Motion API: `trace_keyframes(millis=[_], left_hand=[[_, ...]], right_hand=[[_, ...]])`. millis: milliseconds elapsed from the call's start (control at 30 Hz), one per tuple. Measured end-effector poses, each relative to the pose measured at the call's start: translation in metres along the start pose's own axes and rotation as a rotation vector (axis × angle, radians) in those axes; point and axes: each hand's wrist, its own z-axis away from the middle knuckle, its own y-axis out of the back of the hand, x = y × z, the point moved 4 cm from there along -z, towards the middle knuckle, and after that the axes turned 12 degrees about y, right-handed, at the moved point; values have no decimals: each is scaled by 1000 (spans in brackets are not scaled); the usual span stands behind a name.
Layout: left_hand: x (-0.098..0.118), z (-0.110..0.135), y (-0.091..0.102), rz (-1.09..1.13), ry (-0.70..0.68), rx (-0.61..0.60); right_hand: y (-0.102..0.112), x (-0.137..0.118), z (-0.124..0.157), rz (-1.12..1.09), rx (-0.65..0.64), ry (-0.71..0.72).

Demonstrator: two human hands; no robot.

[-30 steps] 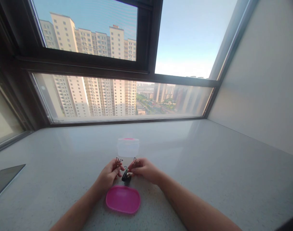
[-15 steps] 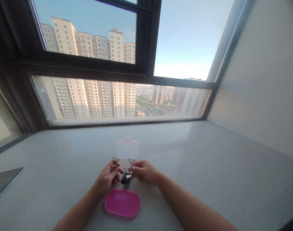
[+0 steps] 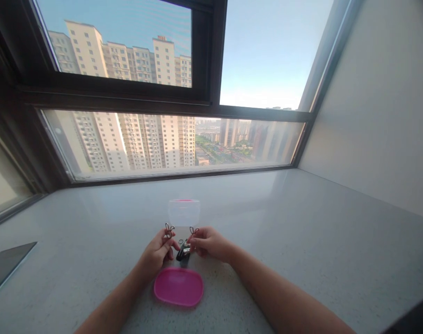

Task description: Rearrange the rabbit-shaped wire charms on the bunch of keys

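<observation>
Past the pink tray (image 3: 178, 286), both hands (image 3: 157, 251) (image 3: 211, 244) pinched on upright wire clips (image 3: 169, 234) (image 3: 193, 233), loops upward.

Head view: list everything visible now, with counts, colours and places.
wire clips: two, dark, one in left hand, one in right hand
black clip: at least one, black and silver, between hands
clear box: one, clear with pink, beyond hands
shallow tray: one, pink, nearer than clips
flat panel: one, dark, left edge
counter: one, pale speckled, lower half
window: one, dark-framed, beyond counter
buildings: several, mostly cream, outside
sky: one, blue, above buildings
wall: one, pale, right
dark blur: one, bottom right corner
hands: two, bare, centre
forearms: two, bare, from bottom edge
</observation>
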Motion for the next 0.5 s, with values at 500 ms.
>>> trace_keyframes(millis=[500], left_hand=[[2, 0, -3, -81, -1, -43]], right_hand=[[0, 1, 1, 45, -71, 36]])
